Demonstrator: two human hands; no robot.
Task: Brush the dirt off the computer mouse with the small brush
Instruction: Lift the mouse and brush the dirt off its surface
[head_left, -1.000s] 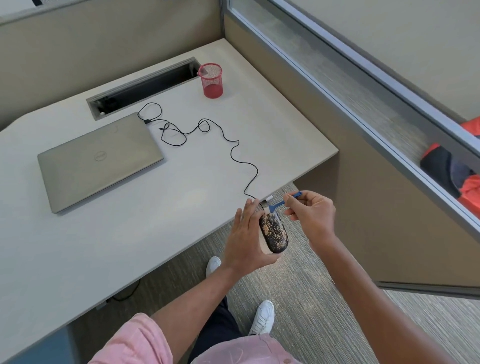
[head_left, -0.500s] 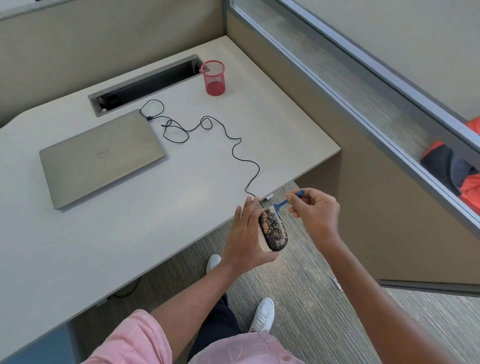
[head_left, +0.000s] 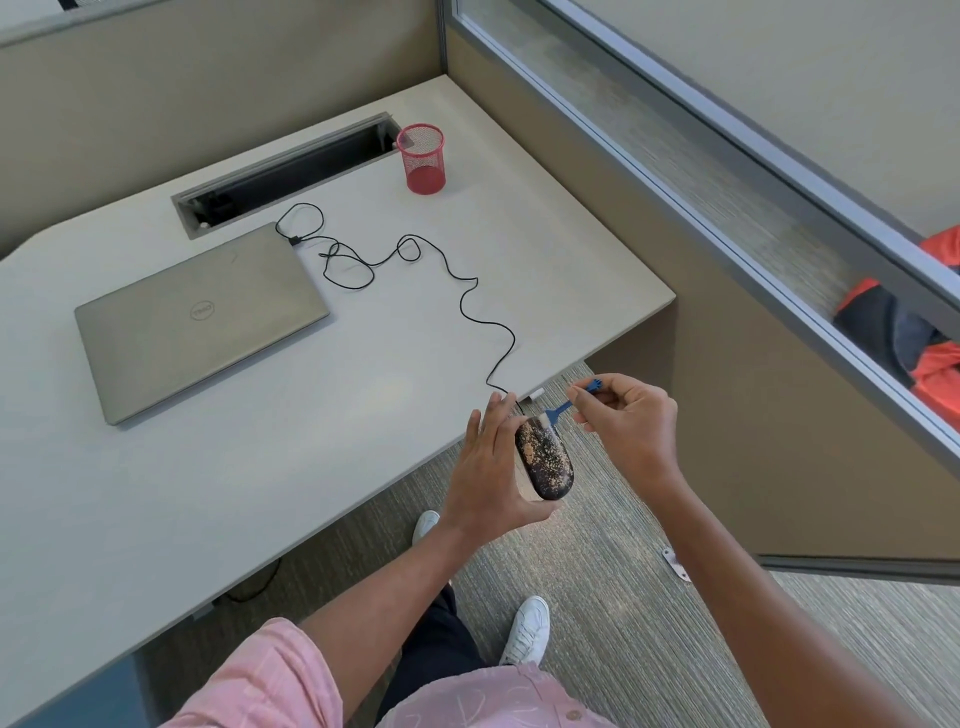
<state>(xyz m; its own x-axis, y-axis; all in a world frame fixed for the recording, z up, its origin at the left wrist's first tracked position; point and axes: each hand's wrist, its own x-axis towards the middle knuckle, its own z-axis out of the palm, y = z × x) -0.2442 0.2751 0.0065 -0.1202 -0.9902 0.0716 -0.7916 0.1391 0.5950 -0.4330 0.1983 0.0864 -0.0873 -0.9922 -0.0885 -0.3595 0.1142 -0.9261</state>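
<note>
A black computer mouse (head_left: 545, 460), speckled with tan dirt, is held in the air just past the desk's front edge, over the carpet. My left hand (head_left: 488, 467) grips it from the left side and underneath. My right hand (head_left: 631, 421) pinches a small blue brush (head_left: 571, 402) by its handle. The brush's white bristle end touches the far end of the mouse. The mouse's black cable (head_left: 467, 291) runs from the mouse back over the desk to the laptop.
A closed grey laptop (head_left: 200, 317) lies on the pale desk (head_left: 260, 467). A red mesh cup (head_left: 422, 158) stands beside the cable slot (head_left: 280, 171) at the back. A partition with a glass strip (head_left: 727, 208) runs along the right. My white shoes (head_left: 527, 629) stand on the carpet below.
The brush's bristle end has dropped onto the far end of the mouse. Both hands stay in nearly the same place.
</note>
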